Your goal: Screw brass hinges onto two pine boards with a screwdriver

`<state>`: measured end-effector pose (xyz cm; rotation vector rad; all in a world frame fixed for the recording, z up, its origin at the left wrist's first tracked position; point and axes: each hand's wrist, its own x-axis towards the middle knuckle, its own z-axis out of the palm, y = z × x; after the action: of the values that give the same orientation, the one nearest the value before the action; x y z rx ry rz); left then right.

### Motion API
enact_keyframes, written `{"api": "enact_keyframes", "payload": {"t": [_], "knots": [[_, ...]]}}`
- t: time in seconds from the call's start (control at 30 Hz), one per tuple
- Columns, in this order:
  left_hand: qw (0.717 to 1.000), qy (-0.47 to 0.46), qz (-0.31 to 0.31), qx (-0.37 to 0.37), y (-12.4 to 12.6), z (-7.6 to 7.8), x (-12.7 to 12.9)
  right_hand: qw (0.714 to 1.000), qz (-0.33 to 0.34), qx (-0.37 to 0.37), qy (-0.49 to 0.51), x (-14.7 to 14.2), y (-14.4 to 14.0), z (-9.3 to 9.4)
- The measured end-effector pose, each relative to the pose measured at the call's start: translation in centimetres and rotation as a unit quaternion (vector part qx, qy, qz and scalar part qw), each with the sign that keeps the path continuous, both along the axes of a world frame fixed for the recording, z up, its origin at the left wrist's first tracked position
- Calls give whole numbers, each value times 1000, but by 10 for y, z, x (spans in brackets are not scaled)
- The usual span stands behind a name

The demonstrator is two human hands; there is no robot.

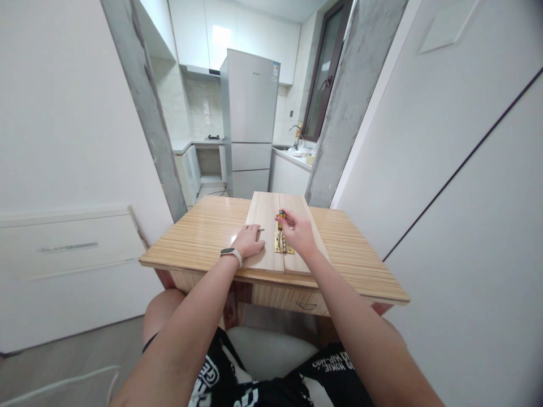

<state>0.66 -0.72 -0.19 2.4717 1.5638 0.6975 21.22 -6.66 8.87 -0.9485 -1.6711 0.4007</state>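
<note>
Driving a screw into the hinge on two boards

On the wooden table (203, 232) lie two boards (265, 217); my left hand (248, 240) presses flat and open to steady them, my right hand (299, 232) is closed around the screwdriver (280, 217), upright over the brass hinge (282, 244) across the seam.

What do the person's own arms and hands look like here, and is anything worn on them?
Both forearms are bare, with no sleeves or gloves. The left hand has a dark-faced smartwatch on a white band at the wrist. The right hand shows no watch or ring.
</note>
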Motion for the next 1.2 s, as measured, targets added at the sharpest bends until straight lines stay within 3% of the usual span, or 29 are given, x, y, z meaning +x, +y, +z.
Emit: {"api": "enact_keyframes", "payload": {"t": [0.2,0.33,0.57,0.7,0.97,1.2], "knots": [[1000,7,-1,2,1,-1,0,997,-72,30,-28,-11,-12,0],[1000,6,0,4,0,-1,0,1000,-24,13,-3,-7,-6,0],[1000,4,4,-2,1,0,-1,994,89,-43,-42,14,3,12],[1000,-6,6,6,1,-1,0,992,107,-62,-16,16,6,14],[1000,-11,5,23,3,-3,0,999,16,-36,3,7,8,5],[1000,-7,1,22,5,-4,0,996,-80,4,-37,-3,-5,4]]}}
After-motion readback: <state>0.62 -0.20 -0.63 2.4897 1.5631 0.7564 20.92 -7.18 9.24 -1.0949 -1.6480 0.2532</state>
